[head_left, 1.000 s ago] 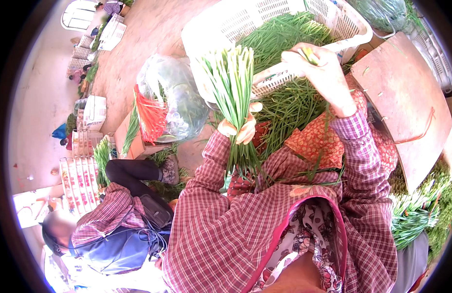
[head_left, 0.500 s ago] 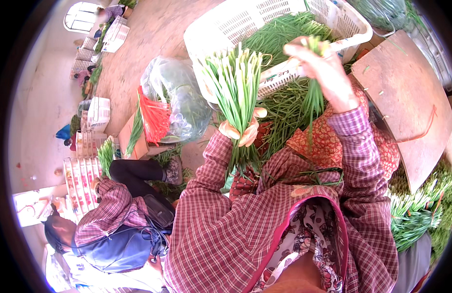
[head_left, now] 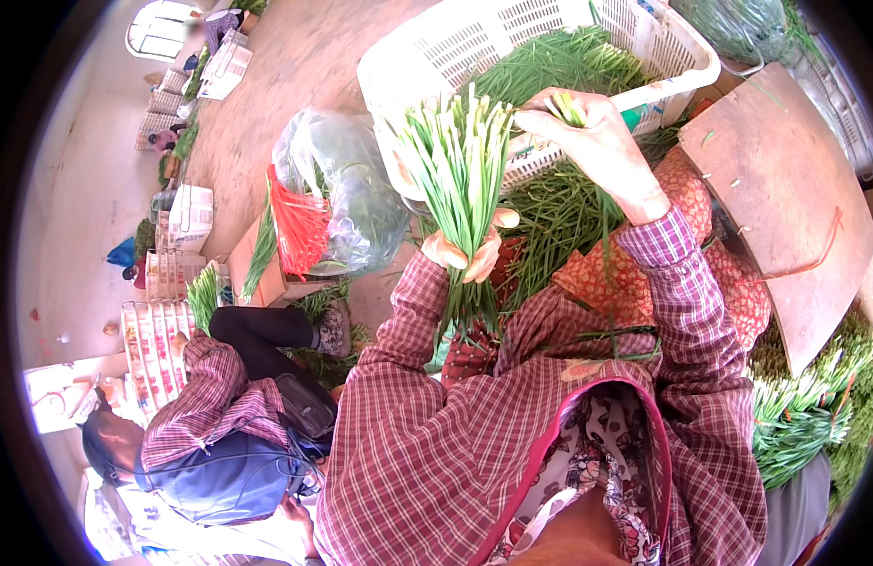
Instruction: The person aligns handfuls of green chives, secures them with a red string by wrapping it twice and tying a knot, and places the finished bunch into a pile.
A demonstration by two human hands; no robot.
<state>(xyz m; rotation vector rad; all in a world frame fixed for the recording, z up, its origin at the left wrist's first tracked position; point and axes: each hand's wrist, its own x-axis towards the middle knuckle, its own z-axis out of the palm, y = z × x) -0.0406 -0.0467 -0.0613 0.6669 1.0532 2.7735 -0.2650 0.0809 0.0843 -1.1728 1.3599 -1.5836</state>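
Note:
My left hand [head_left: 469,253] is closed around the lower part of a thick bunch of garlic chives [head_left: 458,174], held upright with the pale cut ends on top. My right hand [head_left: 601,146] grips a smaller clump of chives [head_left: 567,108], its pale ends poking out above the fingers. The fingertips of that hand are close to the big bunch's upper right side. Behind both hands stands a white plastic crate [head_left: 399,74] with more chives [head_left: 559,64] inside. Loose chives [head_left: 554,212] lie between the crate and my lap, beside a red-orange patterned cloth [head_left: 601,278].
Left of the crate are a clear plastic bag [head_left: 351,193] and a bundle of red ties [head_left: 299,231]. A brown board [head_left: 785,189] lies at the right, above tied chive bundles [head_left: 804,420]. Another person [head_left: 215,453] sits at the lower left.
My right hand has moved left and slightly down with its clump, toward the big bunch. My left hand stays nearly in place. The seated person has shifted slightly.

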